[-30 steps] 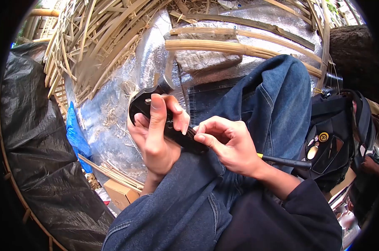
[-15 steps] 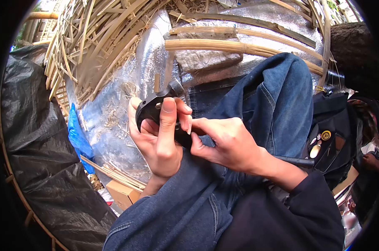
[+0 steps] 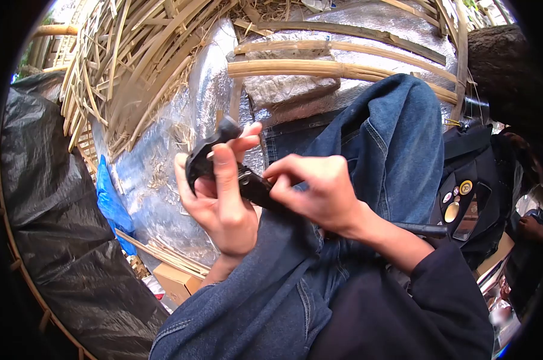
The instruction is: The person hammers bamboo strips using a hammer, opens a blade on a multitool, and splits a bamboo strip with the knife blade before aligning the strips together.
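A black claw hammer (image 3: 256,187) is gripped in my left hand (image 3: 220,207), its curved claw toward the palm and its round striking face tilted up. My left thumb lies along the side of the head. At the dark neck just below, my right hand (image 3: 316,192) has its fingers pinched together against or beside the hammer; what they pinch is hidden. Both hands are above my lap, over the blue jeans (image 3: 397,144).
Bent bamboo strips (image 3: 289,68) and a greyish block (image 3: 292,90) lie ahead on silvery sheeting (image 3: 214,72). To the left are a black tarp (image 3: 49,210), a blue plastic bag (image 3: 111,198) and a cardboard box (image 3: 175,282). A dark bag with badges (image 3: 457,198) sits right.
The hammer head has tilted and shifted slightly left, exposing more of its neck. My right fingers have curled and moved back a little. The whole view has shifted slightly.
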A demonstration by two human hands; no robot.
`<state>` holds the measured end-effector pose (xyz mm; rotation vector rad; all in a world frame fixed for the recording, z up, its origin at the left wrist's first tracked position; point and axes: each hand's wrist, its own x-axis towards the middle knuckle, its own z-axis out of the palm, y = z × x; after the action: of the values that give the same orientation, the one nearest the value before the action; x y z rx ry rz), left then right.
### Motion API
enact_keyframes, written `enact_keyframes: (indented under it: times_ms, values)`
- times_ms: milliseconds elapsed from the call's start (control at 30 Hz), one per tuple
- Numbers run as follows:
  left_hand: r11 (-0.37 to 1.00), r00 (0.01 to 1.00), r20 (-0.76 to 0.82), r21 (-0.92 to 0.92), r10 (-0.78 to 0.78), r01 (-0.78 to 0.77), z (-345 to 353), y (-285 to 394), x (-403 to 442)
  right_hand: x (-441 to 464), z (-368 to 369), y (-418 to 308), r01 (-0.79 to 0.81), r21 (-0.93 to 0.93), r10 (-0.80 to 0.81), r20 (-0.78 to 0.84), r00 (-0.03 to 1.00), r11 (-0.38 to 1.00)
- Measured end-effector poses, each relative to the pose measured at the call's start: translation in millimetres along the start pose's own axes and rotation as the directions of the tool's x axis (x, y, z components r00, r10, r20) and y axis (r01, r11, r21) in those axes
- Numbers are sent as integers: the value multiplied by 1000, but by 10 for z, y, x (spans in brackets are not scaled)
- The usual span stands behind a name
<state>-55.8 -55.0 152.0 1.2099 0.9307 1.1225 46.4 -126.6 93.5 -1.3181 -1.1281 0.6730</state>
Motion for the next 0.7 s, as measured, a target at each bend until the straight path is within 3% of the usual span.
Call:
enact_keyframes:
  times_ms: [33,67,133,200,267,300,333,400,600,700]
  values:
    - [999,999,-33,-36,23,-24,-33,-4,0,24,-100,-24,-48,-65,47,-13,999,997]
    - [992,992,-106,-92,72,-82,-27,-17,9,-8,-124,20,-210,121,214,-22,977,970]
    - [997,984,-162,-10,71,-74,-82,41,78,-2,-180,-27,-229,251,259,-94,961,941]
    - [996,988,-125,-22,87,-91,-247,6,126,108,-142,-278,-127,207,149,-92,985,970]
    - [933,991,24,-335,-132,133,-353,3,112,182,-85,-218,123,103,-122,-17,992,987]
    - [925,987,97,-349,-126,152,-382,-16,98,185,-97,-214,11,223,-36,107,994,975]
    - [921,986,78,-355,-145,164,-375,-16,81,198,-123,-226,18,225,-42,103,994,974]
    - [916,990,63,-374,-129,144,-379,-2,66,227,-176,-289,-81,269,13,247,969,960]
    - [897,972,189,-390,-141,207,-363,73,58,275,-234,-285,-89,288,6,277,961,953]
    - [922,975,151,-328,-163,205,-332,85,23,282,-253,-307,-109,309,16,287,958,945]
